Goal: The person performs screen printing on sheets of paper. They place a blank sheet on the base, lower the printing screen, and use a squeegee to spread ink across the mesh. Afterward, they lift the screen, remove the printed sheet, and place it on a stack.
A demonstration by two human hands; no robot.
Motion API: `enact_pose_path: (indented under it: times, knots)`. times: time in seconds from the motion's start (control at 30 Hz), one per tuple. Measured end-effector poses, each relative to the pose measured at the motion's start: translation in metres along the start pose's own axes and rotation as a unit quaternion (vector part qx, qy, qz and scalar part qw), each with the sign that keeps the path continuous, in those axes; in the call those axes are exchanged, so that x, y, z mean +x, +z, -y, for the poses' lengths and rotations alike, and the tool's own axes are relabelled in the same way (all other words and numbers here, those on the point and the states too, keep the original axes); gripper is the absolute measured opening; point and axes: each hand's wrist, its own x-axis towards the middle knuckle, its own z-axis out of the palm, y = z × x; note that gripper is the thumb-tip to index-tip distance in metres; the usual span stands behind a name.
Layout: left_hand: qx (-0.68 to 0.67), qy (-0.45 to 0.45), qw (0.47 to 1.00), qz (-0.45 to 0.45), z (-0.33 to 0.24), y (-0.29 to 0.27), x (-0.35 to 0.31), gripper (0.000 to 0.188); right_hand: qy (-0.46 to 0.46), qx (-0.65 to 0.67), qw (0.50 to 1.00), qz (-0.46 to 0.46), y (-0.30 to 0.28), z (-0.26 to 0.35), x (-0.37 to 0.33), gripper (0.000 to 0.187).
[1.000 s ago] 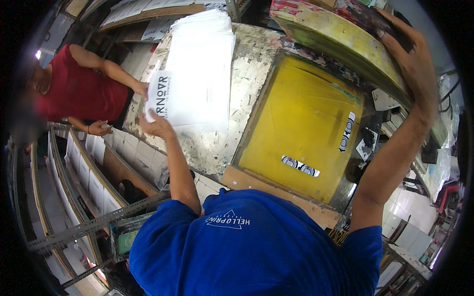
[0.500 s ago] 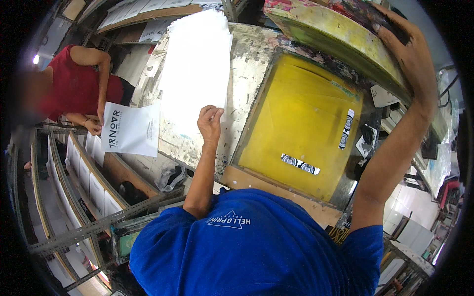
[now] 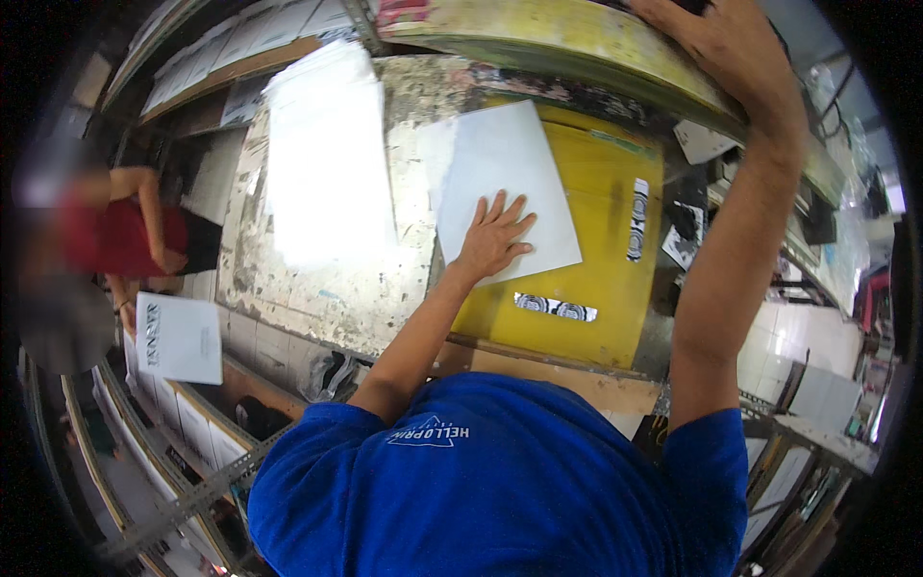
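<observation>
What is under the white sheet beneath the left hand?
The white sheet lies over part of the yellow board, which shows past its right and lower edges. The left hand is spread on top. The surface directly beneath is hidden.

Bright light burns out the paper stack [image 3: 327,173]; the shelves [image 3: 207,492] bend near the black rim; a co-worker's head [image 3: 62,178] is blurred.

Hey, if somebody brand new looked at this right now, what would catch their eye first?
Probably the bright yellow board right of centre, with a white sheet lying partly over it under the spread fingers of the left hand. Next, perhaps, the glaring white stack on the paint-flecked table to its left, and the raised, paint-smeared frame at the top, where the right hand rests.
</observation>
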Motion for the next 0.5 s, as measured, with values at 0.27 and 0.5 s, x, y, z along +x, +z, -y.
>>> enact_pose_path:
  times: [0.27, 0.5]
  knots:
    - [-0.034, 0.121, 0.989, 0.076, -0.043, 0.024, 0.064, 0.068, -0.013, 0.092, 0.995, 0.04, -0.001, -0.02, 0.009, 0.047]
    - [-0.055, 0.151, 0.982, 0.095, -0.066, 0.027, 0.053, 0.068, 0.019, 0.116, 0.99, 0.073, 0.01, -0.04, 0.018, 0.047]
